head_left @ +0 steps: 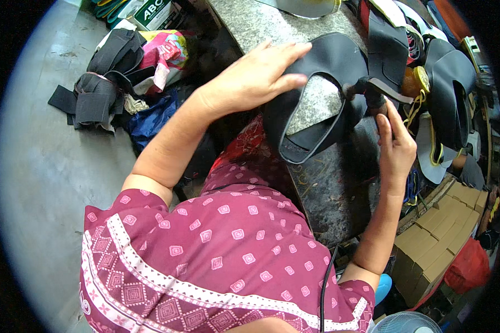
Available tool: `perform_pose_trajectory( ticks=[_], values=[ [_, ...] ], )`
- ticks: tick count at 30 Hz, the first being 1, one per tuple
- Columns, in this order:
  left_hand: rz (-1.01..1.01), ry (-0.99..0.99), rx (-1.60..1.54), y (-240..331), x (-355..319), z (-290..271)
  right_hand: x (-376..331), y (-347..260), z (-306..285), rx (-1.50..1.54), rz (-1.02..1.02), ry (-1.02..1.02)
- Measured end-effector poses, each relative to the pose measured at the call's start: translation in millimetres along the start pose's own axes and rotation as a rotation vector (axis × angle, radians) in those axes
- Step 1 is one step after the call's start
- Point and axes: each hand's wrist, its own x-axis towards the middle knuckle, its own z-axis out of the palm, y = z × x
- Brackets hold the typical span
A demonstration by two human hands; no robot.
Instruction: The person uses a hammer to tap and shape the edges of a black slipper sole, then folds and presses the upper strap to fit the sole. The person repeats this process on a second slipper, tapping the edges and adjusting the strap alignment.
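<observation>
A black leather shoe upper (333, 53) lies across the edge of the worktop, its foot opening facing up and showing the grey slab beneath. My left hand (255, 75) lies along its left edge, fingers stretched and thumb apart, pressing flat rather than wrapping round it. Gripped upright in my right hand (395, 141) is a hammer (375, 100) with a dark handle. Its curved metal head sits close to the upper's right side; whether it touches the leather I cannot tell.
Black uppers (447, 89) and a yellow-lidded jar (422, 79) crowd the right side. A cardboard box (436, 238) stands below them, beside a red bag (468, 266). A fan (408, 323) is at the bottom right. Dark strips (97, 91) and a colourful plastic bag (165, 55) lie left.
</observation>
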Motion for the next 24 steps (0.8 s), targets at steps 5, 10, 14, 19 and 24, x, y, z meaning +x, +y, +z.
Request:
perform_pose_trajectory(
  ticks=[5, 10, 14, 19, 24],
  values=[
    [0.058, -0.046, 0.336, -5.3, -14.1, 1.8, 13.1, -14.6, -24.0, 0.038, -0.296, 0.164],
    [0.003, -0.024, 0.362, 0.2, -13.2, 8.9, 18.8, -54.0, 18.5, 0.120, -0.320, 0.073],
    [0.000, -0.029, 0.398, 0.5, -13.2, 8.2, 18.1, -56.5, 9.1, -0.083, -0.371, -0.018],
    [0.003, -0.009, 0.381, -2.3, -14.2, 11.9, 4.1, -59.3, -4.0, 0.253, -0.367, 0.172],
    [-0.006, -0.027, 0.369, 0.4, -12.8, 7.4, -5.6, -67.2, 8.3, -0.035, -0.507, -0.081]
  ],
)
